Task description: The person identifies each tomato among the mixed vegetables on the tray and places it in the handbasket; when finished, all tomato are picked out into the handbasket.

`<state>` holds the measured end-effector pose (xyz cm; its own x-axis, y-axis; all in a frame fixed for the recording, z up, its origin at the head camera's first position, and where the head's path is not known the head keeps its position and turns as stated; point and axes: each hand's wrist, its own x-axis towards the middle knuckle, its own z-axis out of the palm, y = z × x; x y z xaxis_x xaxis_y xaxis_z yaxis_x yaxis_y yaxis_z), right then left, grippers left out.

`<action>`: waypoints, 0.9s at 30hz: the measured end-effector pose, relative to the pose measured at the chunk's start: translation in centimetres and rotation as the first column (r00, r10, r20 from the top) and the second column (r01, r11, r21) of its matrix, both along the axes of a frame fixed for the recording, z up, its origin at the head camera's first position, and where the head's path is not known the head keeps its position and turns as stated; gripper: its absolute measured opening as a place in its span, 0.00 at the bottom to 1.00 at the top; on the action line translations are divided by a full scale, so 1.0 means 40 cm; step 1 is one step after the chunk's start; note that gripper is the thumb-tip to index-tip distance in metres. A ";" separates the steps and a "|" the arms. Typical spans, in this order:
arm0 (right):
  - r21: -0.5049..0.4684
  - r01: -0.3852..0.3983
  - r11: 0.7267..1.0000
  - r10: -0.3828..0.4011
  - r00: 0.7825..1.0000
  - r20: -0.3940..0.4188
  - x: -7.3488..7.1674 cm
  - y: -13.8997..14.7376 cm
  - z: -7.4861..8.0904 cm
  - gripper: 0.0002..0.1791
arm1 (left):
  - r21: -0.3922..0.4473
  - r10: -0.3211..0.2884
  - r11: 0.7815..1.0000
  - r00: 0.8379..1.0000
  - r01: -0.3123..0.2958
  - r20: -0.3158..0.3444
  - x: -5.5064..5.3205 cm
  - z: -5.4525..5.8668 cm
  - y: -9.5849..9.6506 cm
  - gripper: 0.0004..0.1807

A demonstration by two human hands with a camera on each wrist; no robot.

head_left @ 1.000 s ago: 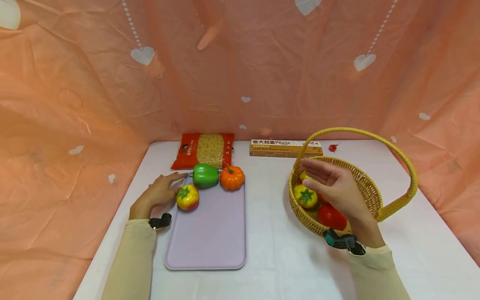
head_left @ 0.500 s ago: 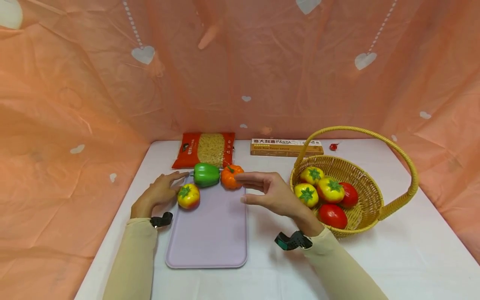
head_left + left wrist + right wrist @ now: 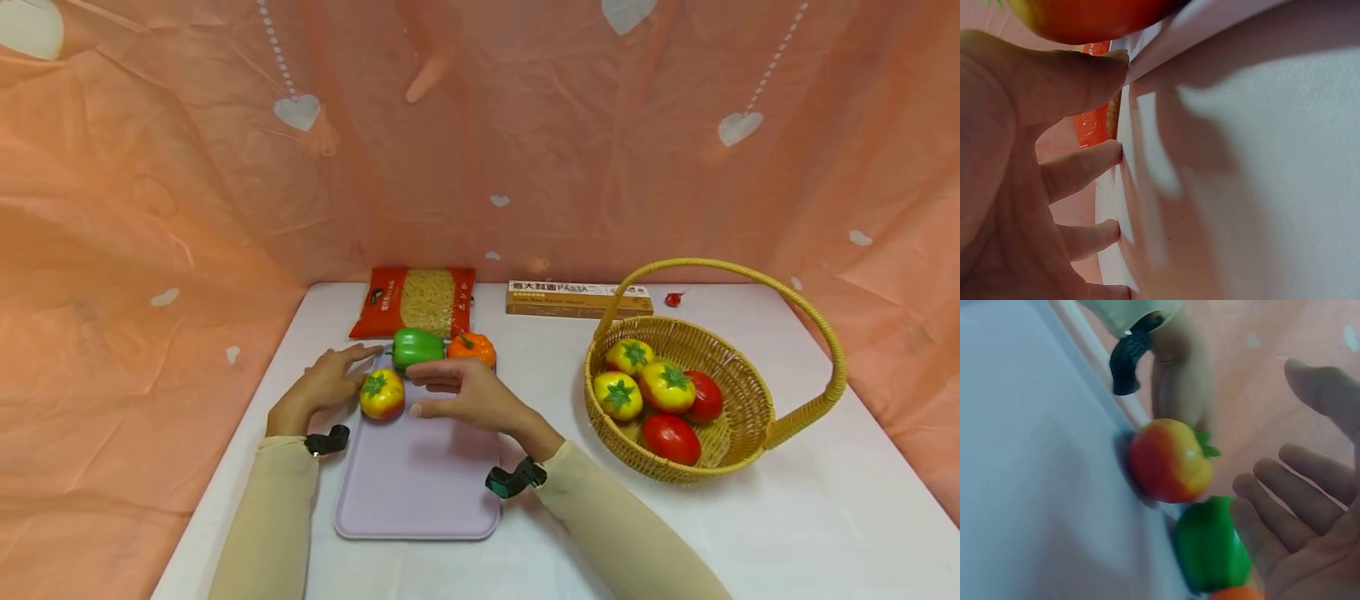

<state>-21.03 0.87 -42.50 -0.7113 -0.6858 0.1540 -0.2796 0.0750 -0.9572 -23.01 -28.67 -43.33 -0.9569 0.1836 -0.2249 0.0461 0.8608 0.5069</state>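
Observation:
My left hand [image 3: 322, 386] is at the left edge of the lilac tray [image 3: 416, 500]. In the left wrist view its fingers are spread, with fingertips on the white tabletop and the thumb by the tray's edge. Beside it on the tray sits a yellow-red tomato [image 3: 382, 395]. My right hand [image 3: 468, 393] is over the tray, just right of that tomato, holding nothing; the right wrist view shows its fingers apart from the tomato [image 3: 1169, 461]. A green bell pepper [image 3: 416, 348] and an orange pumpkin [image 3: 472, 348], partly hidden by the right hand, lie at the tray's far end.
A wicker basket [image 3: 750, 400] with a tall handle stands at right, holding several yellow and red tomatoes. Behind the tray lies a red pasta bag [image 3: 378, 308]. A pasta box [image 3: 577, 300] and a small red item [image 3: 673, 298] lie along the back by the curtain.
My right hand has moved left from above the basket, past the pumpkin, to near the tomato on the tray. The left hand has stayed at the tray's edge.

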 end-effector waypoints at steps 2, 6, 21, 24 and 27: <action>0.025 0.009 1.000 -0.009 1.000 -0.005 -0.004 -0.019 -0.009 0.32 | 0.002 -0.006 1.000 1.000 0.006 -0.010 0.000 -0.001 0.001 0.30; 0.080 0.049 0.996 -0.047 0.998 -0.030 -0.012 -0.050 -0.027 0.32 | 0.012 -0.013 1.000 1.000 0.013 -0.028 0.000 -0.003 0.002 0.30; 0.222 0.176 0.959 -0.133 0.972 -0.195 -0.028 -0.125 -0.042 0.32 | -0.018 -0.037 0.999 0.996 0.035 -0.083 0.004 -0.002 0.003 0.29; 0.198 0.228 0.953 -0.190 0.963 -0.192 -0.023 -0.145 -0.048 0.30 | -0.027 -0.038 0.999 0.995 0.036 -0.089 0.007 -0.001 0.003 0.28; 0.188 0.286 0.940 -0.250 0.948 -0.196 -0.013 -0.162 -0.053 0.28 | -0.027 -0.044 0.999 0.994 0.041 -0.099 0.008 -0.002 0.002 0.28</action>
